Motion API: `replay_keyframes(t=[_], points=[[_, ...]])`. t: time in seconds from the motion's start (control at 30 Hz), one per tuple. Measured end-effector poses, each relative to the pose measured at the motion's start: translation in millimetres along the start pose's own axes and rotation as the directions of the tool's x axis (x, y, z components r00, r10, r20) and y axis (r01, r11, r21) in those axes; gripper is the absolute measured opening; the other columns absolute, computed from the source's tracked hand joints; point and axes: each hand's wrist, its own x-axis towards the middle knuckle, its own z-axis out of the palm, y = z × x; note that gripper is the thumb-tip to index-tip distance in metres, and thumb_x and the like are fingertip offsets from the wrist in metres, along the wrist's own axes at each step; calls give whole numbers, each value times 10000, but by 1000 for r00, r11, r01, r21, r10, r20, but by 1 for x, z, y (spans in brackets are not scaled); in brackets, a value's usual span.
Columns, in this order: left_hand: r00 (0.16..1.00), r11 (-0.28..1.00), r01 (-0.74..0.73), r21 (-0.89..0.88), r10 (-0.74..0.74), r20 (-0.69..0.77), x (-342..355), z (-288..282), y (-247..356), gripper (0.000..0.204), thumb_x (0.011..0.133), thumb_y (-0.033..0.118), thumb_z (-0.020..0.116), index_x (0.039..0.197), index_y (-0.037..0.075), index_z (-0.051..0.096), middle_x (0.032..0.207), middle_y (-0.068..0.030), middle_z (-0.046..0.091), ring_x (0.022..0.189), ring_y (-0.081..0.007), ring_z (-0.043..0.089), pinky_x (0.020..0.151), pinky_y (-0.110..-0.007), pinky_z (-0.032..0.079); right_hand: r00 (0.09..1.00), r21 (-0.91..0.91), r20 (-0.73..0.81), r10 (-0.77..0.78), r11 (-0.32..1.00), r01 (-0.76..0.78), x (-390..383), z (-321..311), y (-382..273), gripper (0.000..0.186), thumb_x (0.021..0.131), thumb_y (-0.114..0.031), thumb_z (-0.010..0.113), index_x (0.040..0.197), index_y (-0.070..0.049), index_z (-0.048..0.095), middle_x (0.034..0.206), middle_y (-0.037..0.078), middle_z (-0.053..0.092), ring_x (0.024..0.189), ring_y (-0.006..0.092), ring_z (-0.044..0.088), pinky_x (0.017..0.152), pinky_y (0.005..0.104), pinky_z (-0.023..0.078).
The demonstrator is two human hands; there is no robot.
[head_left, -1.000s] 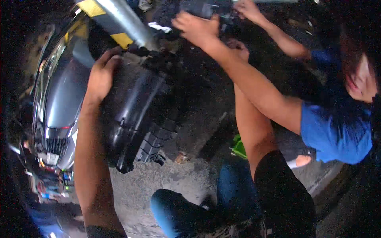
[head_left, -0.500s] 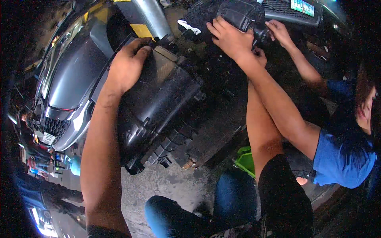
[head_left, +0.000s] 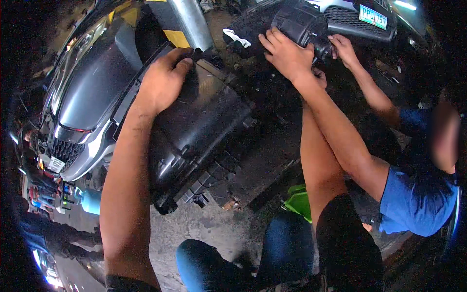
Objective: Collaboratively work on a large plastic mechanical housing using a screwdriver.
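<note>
My left hand (head_left: 163, 82) lies flat on the upper edge of a big black plastic housing (head_left: 204, 131), fingers curled over its rim and pressed on it. The housing is tilted, its ribbed lower end (head_left: 194, 190) hanging just above the concrete floor (head_left: 209, 233). My right forearm runs up the middle of the view, but my right hand (head_left: 318, 75) is mostly hidden behind another person's arm, so I cannot tell whether it is spread or gripping.

That other person, in a blue shirt (head_left: 418, 204), reaches in from the right with both hands: one hand (head_left: 287, 53) grips a smaller black blower unit (head_left: 301, 24) at the top, the other hand (head_left: 343, 48) touches the same unit on its right side.

To the left stands a grey car (head_left: 82, 97), and a yellow-and-black striped post (head_left: 182, 24) rises just beside the housing. My blue-trousered knee (head_left: 204, 263) shows below, with a green object (head_left: 299, 202) near it on the floor.
</note>
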Motion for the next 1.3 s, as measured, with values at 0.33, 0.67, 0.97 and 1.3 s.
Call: replay_keyframes(t=[0.33, 0.67, 0.97, 1.3], points=[[999, 999, 40, 11, -40, -1, -2, -2, 5, 422, 943, 312, 482, 1247, 47, 606, 1180, -261, 628, 1148, -399, 579, 1001, -423, 431, 999, 286, 8, -32, 958, 28, 0, 5, 4, 1048, 642, -564, 722, 1430, -22, 293, 1416, 118, 356, 1445, 296, 169, 1100, 545, 279], [994, 995, 72, 62, -77, 74, 0, -4, 7, 392, 989, 255, 465, 1280, 17, 574, 1255, -214, 613, 1222, -339, 553, 1067, -381, 379, 996, 431, 86, -6, 902, -31, -3, 1, 1, 1065, 630, -508, 754, 1437, -10, 271, 1431, 129, 345, 1450, 303, 161, 1091, 578, 282], [995, 995, 85, 43, -87, 52, -2, -2, 6, 380, 984, 246, 465, 1266, 20, 583, 1241, -199, 621, 1213, -343, 557, 1063, -368, 383, 991, 842, -5, -134, 534, 77, -1, 11, 12, 1077, 619, -514, 766, 1436, -11, 277, 1428, 132, 356, 1452, 308, 158, 1100, 582, 275], [1000, 1000, 9, -3, -9, -16, -2, 2, -1, 421, 944, 316, 496, 1229, 27, 608, 1162, -264, 634, 1141, -404, 581, 998, -427, 433, 993, 917, -28, -112, 391, 71, 0, 18, 16, 1064, 612, -467, 787, 1439, -23, 287, 1432, 132, 357, 1448, 307, 171, 1108, 556, 286]])
